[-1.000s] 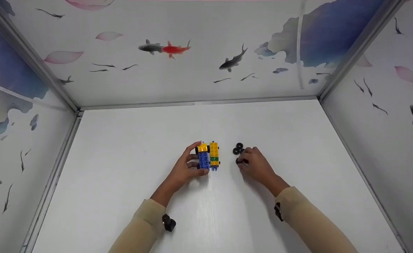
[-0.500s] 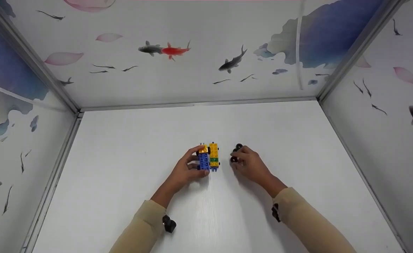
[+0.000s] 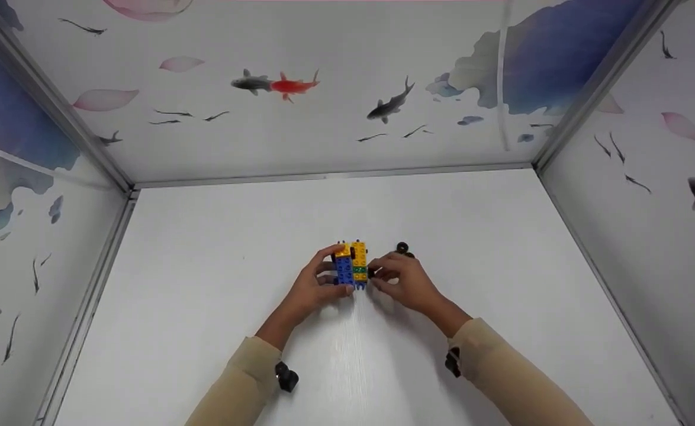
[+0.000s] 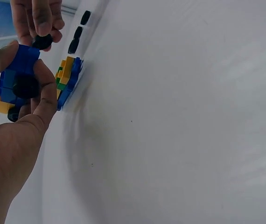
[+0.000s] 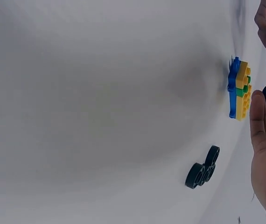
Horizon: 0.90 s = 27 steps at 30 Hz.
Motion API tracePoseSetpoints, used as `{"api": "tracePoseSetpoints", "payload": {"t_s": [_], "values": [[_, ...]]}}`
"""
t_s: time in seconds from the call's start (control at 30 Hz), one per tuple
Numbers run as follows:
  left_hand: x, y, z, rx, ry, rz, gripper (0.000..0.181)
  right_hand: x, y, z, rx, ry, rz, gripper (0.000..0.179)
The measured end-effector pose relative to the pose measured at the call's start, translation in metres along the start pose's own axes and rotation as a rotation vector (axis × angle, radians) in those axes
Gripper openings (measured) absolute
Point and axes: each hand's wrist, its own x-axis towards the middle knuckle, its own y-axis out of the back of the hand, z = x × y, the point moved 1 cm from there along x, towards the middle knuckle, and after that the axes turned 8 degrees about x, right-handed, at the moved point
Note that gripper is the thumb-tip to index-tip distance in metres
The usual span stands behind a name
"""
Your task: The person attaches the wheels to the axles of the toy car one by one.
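My left hand (image 3: 312,283) grips a toy block car (image 3: 344,269) with blue and yellow bricks, raised off the table. Black wheels are fitted on it, one showing large beside the fingers in the left wrist view. My right hand (image 3: 409,281) pinches a loose black wheel (image 4: 42,42) at the end of the car's blue base, as the left wrist view shows. On the white table stands a second block car (image 5: 240,91), yellow and green on a blue base, with no wheels visible. In the head view it appears right beside the held car.
Several loose black wheels (image 5: 203,169) sit close together on the white table (image 3: 205,236), beyond my right hand and partly hidden by it in the head view. Printed wall panels (image 3: 335,136) enclose the table at the back and both sides.
My right hand has picked up a black wheel from the loose ones and carried it left to the held car. My left hand keeps its hold on the car, almost unmoved.
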Motion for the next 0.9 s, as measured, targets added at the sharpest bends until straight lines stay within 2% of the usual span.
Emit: {"api": "tracePoseSetpoints", "payload": {"t_s": [0.2,0.37,0.53,0.9], "values": [[0.001,0.001,0.001,-0.017,-0.015,0.004,0.088,0.001,-0.007,-0.009,0.075,0.013,-0.054,0.036],[0.003,0.001,0.001,-0.031,-0.03,0.01,0.088,0.001,-0.01,-0.013,0.101,0.024,-0.058,0.037],[0.005,0.001,0.0,-0.029,-0.045,0.019,0.089,0.003,-0.01,-0.012,0.091,0.015,-0.05,0.036],[0.006,0.001,0.0,-0.051,-0.024,0.019,0.088,0.002,-0.01,-0.011,0.052,0.026,-0.049,0.037]]}}
